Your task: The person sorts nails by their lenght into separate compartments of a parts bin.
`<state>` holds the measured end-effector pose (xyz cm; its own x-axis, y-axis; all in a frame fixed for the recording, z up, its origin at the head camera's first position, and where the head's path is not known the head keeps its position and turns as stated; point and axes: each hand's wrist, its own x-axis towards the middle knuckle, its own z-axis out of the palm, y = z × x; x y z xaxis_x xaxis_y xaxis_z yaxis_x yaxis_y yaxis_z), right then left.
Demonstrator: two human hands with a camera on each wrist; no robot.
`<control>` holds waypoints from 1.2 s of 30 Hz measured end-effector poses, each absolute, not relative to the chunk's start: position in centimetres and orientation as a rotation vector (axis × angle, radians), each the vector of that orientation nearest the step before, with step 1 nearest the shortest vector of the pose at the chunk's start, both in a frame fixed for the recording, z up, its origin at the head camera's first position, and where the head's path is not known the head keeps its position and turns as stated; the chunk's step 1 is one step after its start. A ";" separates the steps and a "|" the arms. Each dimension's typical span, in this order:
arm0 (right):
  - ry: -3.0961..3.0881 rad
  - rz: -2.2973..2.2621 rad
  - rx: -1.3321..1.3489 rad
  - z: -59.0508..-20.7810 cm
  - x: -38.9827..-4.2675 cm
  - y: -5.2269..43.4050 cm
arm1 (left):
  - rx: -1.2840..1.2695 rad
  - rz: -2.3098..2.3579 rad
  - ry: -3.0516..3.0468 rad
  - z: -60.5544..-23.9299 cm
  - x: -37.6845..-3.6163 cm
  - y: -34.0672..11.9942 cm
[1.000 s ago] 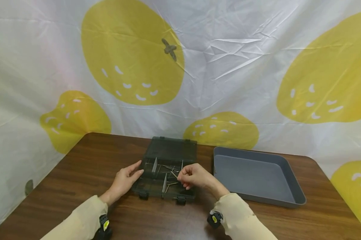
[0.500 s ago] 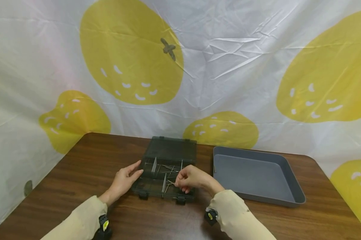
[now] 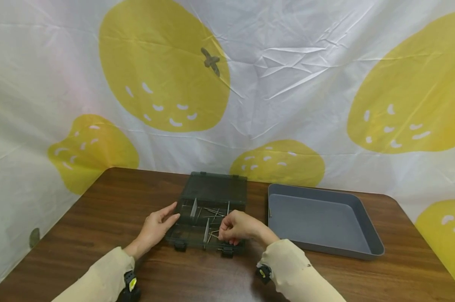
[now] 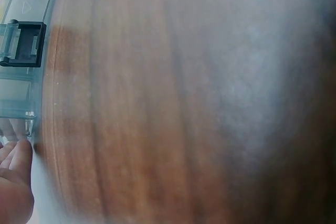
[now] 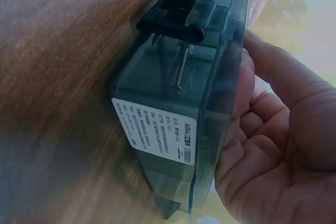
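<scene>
Comparing with a second ago, the right hand (image 3: 236, 228) has slid down and left into the near part of the open box (image 3: 208, 222), so it looks busy picking among the screws (image 3: 214, 213). Its fingers are curled over them; whether they pinch one, I cannot tell. The left hand (image 3: 157, 226) has not moved; its straight fingers rest on the box's left wall. The box sits on the table (image 3: 99, 209), between both hands, lid tipped back, away from the hands. The screws are long and thin; most lie flat, pointing left to right. The tray (image 3: 363, 226) sits just right of the right hand.
</scene>
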<state>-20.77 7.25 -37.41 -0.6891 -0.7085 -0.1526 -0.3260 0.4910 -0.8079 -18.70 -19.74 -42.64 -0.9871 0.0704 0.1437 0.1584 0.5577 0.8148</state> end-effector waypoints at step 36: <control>2.400 -1.596 -0.588 -37.7 -21.2 9.5 | -0.181 -1.442 -2.685 -42.7 -18.7 -19.7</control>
<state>-21.18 9.46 -37.68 -0.9008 -0.4310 0.0525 -0.2152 0.3382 -0.9161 -18.69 -19.71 -42.72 -0.9891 0.0625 0.1336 0.1459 0.5480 0.8236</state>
